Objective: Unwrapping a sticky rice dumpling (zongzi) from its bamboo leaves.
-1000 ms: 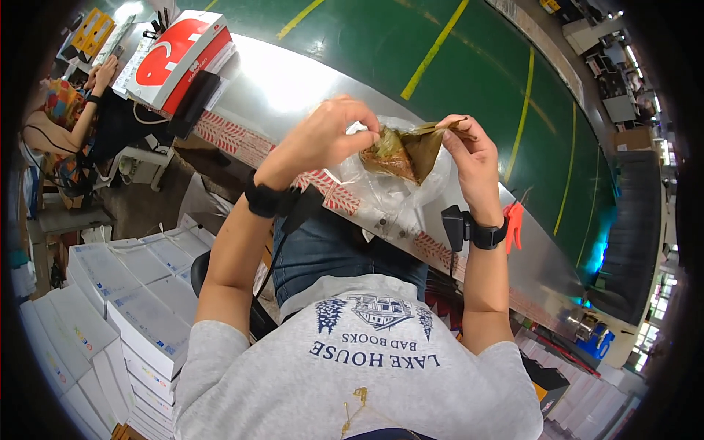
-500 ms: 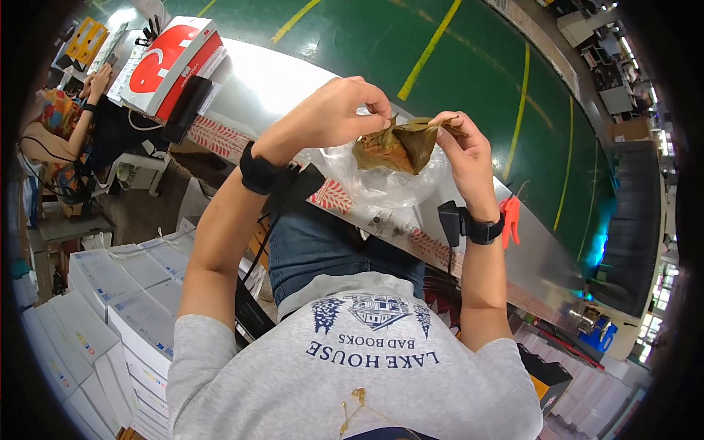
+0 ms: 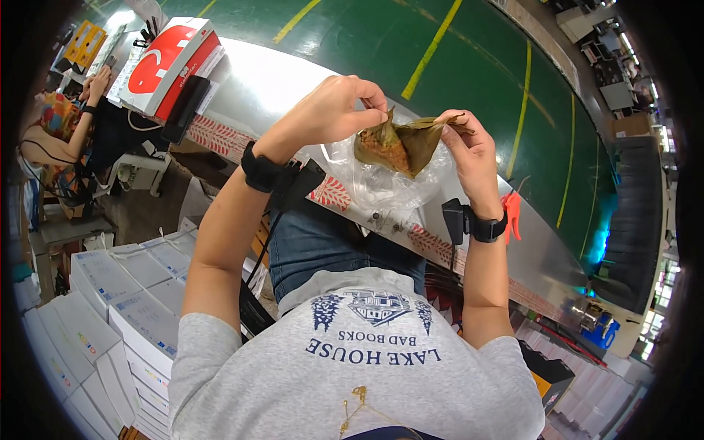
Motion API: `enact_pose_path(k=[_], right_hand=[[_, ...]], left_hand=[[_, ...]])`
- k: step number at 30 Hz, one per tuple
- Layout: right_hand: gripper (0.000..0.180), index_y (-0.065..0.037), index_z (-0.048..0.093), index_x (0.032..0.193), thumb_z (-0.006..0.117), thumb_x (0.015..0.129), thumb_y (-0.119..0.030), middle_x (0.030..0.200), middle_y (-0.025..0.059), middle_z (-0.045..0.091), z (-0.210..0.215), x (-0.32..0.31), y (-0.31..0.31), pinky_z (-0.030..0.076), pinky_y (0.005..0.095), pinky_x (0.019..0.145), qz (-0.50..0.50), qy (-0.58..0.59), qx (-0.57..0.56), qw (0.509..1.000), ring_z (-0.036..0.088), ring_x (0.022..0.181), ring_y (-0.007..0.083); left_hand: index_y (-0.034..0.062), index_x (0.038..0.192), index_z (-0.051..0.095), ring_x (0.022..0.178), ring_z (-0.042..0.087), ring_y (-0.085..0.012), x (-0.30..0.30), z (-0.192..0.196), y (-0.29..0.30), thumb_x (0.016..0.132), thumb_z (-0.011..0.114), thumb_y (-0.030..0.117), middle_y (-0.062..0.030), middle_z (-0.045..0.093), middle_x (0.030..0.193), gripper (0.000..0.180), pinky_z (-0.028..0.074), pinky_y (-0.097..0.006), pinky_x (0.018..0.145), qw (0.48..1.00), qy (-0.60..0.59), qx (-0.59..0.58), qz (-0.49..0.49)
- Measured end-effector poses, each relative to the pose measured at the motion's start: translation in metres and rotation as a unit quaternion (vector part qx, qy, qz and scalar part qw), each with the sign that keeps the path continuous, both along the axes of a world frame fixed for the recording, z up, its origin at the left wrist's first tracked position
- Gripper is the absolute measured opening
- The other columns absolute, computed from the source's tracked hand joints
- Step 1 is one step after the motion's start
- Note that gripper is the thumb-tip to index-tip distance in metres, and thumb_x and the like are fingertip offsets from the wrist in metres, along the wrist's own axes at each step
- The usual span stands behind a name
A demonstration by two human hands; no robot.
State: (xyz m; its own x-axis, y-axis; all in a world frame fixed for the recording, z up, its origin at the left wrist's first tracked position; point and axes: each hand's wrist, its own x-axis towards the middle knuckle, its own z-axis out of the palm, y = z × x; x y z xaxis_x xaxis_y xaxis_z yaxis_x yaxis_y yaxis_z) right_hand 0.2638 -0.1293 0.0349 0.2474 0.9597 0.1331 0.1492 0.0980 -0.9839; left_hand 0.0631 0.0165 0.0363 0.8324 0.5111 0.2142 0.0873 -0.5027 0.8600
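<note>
Leaf-wrapped food (image 3: pixel 384 152) spread between two bare hands.
Left hand (image 3: pixel 339 110) pinches the leaf's (image 3: pixel 423 149) left tip, thumb against fingers; right hand (image 3: pixel 474 152) grips its gathered right end, fingers closed. Food is over a crumpled clear plastic bag (image 3: pixel 389 192) at the metal table's (image 3: pixel 524 253) edge; contact unclear.

L hand (image 3: pixel 341 108) now a bit farther fwd & closer to R hand (image 3: pixel 473 150) vs. earlier
</note>
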Motion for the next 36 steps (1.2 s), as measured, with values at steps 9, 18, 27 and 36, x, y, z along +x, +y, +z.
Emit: enact_pose_path(k=[9,18,27,36], right_hand=[[0.010,-0.002,0.060,0.097,0.061,0.090,-0.010,0.095,-0.0015,0.058,0.001,0.003,-0.005,0.040,0.0222,0.082,-0.009,0.009,0.010,1.000,0.052,0.087,0.0076],[0.012,-0.002,0.061,0.098,0.062,0.089,-0.010,0.091,-0.0015,0.058,-0.002,0.002,-0.010,0.041,0.0233,0.081,-0.016,0.005,0.014,1.000,0.052,0.085,0.0085],[0.008,-0.002,0.061,0.096,0.060,0.089,-0.006,0.091,-0.0008,0.057,-0.002,0.001,-0.012,0.042,0.0240,0.081,-0.011,-0.002,0.001,1.000,0.053,0.086,0.0087],[0.010,0.000,0.060,0.098,0.060,0.089,-0.005,0.094,-0.0001,0.056,-0.001,0.001,-0.016,0.041,0.0244,0.082,-0.001,-0.007,0.001,1.000,0.052,0.089,0.0094]], left_hand=[[-0.0010,0.084,0.067,0.077,0.062,-0.0227,-0.001,0.010,-0.003,0.078,0.063,0.014,-0.0121,0.067,0.080,0.017,0.047,-0.032,0.069,0.999,0.010,0.023,0.034],[-0.0015,0.083,0.066,0.078,0.062,-0.0236,-0.001,0.001,-0.011,0.078,0.062,0.013,-0.0119,0.067,0.078,0.016,0.048,-0.032,0.072,0.999,-0.022,0.019,0.041],[0.0003,0.083,0.067,0.082,0.061,-0.0246,-0.002,-0.001,-0.016,0.077,0.061,0.011,-0.0110,0.067,0.082,0.013,0.047,-0.034,0.077,0.996,-0.050,0.076,-0.010],[0.0005,0.080,0.065,0.082,0.061,-0.0250,0.002,0.003,-0.011,0.077,0.061,0.010,-0.0099,0.067,0.083,0.011,0.047,-0.035,0.077,0.991,-0.006,0.134,-0.014]])
